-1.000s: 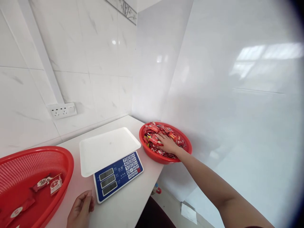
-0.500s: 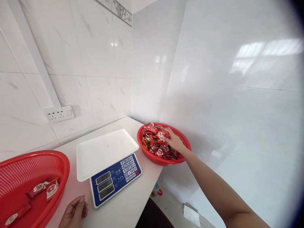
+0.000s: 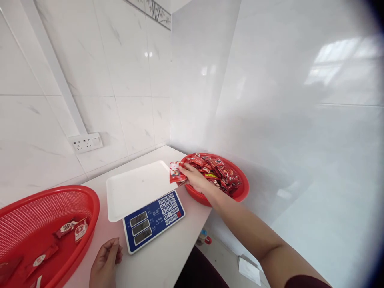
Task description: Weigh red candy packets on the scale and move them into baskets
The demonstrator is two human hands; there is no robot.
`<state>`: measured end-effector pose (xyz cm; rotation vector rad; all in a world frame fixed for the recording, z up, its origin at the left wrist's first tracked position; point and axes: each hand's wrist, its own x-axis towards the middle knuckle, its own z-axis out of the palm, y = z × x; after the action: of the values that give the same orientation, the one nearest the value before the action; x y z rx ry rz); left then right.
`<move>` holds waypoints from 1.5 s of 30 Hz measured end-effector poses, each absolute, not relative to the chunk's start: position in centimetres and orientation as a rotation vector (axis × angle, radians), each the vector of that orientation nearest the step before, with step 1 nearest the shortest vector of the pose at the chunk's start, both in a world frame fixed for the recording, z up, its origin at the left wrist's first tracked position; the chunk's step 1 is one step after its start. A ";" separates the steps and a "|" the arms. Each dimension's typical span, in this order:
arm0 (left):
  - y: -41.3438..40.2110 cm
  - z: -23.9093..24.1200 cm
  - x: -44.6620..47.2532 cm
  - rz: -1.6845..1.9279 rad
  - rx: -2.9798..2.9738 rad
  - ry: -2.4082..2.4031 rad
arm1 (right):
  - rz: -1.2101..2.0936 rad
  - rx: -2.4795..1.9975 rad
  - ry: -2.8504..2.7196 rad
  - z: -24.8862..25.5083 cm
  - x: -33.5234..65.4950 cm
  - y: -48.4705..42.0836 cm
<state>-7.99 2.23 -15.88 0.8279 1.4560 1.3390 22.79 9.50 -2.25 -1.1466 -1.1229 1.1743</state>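
Note:
My right hand (image 3: 196,179) is closed on a red-and-white snack packet (image 3: 175,172), just off the right edge of the white weighing tray (image 3: 138,188). Part of a darker wrapper shows under that packet. Behind the hand, a red plastic basket (image 3: 245,191) is heaped with red wrapped snacks (image 3: 220,170). My left hand (image 3: 105,262) rests near the table's front edge with its fingers curled in and thumb against them, and nothing shows in it. Beside it stands the digital scale (image 3: 154,224), its tray bare and blue keypad facing me.
A larger red mesh basket (image 3: 90,200) at the left contains several wrapped packets (image 3: 45,256). White walls meet behind the table, with a power socket (image 3: 87,143) low on the left one. On the floor lie a white sheet (image 3: 249,271) and an object with a red handle (image 3: 207,240).
My right hand has come out of the heaped basket and moved left toward the scale tray with a packet. My left hand stays curled beside the scale. The view has shifted slightly.

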 end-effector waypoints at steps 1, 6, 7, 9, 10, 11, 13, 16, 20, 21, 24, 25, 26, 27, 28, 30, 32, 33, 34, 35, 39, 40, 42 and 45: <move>2.3 -15.8 -8.0 1.341 0.832 1.456 | 1.233 -1.102 -1.119 -2.2 21.4 10.0; 2.3 -15.6 -8.1 1.362 0.844 1.448 | 1.215 -1.103 -1.305 -2.2 17.7 11.3; 2.3 -15.7 -8.2 1.354 0.841 1.441 | 1.175 -1.121 -1.338 -2.2 17.9 11.4; 2.3 -15.7 -8.2 1.340 0.832 1.423 | 1.046 -1.204 -1.389 -2.4 19.4 11.3; 2.3 -15.8 -8.2 1.332 0.830 1.418 | 0.945 -1.273 -1.420 -2.5 20.6 11.2; 2.3 -15.9 -8.2 1.328 0.829 1.415 | 0.835 -1.346 -1.455 -2.5 22.1 11.1; 2.4 -16.0 -8.1 1.327 0.837 1.413 | 0.630 -1.510 -1.517 -2.5 25.3 10.7; 2.5 -16.3 -8.0 1.310 0.869 1.419 | 0.530 -1.675 -1.556 -2.6 29.4 10.0; 2.6 -16.6 -8.0 1.262 0.923 1.456 | 0.444 -1.837 -1.735 -3.3 31.0 9.2; 2.5 -16.5 -8.0 1.250 0.943 1.458 | 0.414 -1.879 -1.776 -3.5 30.9 9.1; 2.3 -16.3 -8.0 1.202 1.012 1.466 | 0.309 -2.033 -1.835 -4.3 30.2 8.9; 2.2 -16.3 -8.0 1.194 1.026 1.472 | 0.282 -2.085 -1.842 -4.4 30.1 8.9; 2.2 -16.2 -8.0 1.196 1.030 1.476 | 0.262 -2.134 -1.849 -4.5 30.2 8.8; 2.2 -16.2 -8.1 1.208 1.020 1.477 | 0.249 -2.179 -1.856 -4.6 30.4 8.8; 2.2 -16.3 -8.1 1.226 1.002 1.475 | 0.239 -2.222 -1.866 -4.6 30.7 8.7; 2.3 -16.4 -8.2 1.259 0.947 1.457 | 0.223 -2.300 -1.890 -4.5 31.4 8.4; 2.4 -16.6 -8.3 1.262 0.912 1.444 | 0.205 -2.359 -1.923 -4.3 32.1 8.0; 2.4 -16.7 -8.3 1.252 0.914 1.441 | 0.193 -2.377 -1.940 -4.1 32.2 7.9; 2.5 -16.8 -8.3 1.240 0.927 1.442 | 0.178 -2.384 -1.956 -4.0 32.3 7.8; 2.5 -17.0 -8.4 1.228 0.945 1.442 | 0.157 -2.380 -1.970 -3.8 32.1 7.8; 2.5 -17.1 -8.4 1.216 0.988 1.434 | 0.066 -2.306 -1.998 -3.6 30.4 8.9; 2.4 -17.0 -8.3 1.221 0.989 1.434 | 0.054 -2.291 -2.001 -3.7 29.9 9.3; 2.3 -16.7 -8.2 1.227 0.995 1.440 | 0.046 -2.280 -1.994 -4.1 29.2 10.2; 2.2 -16.1 -7.9 1.235 1.003 1.450 | 0.047 -2.282 -1.945 -4.8 29.2 11.0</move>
<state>-7.93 2.19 -16.09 1.0028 1.4500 1.2353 29.18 10.96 -4.80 -2.2817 -1.9453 0.0475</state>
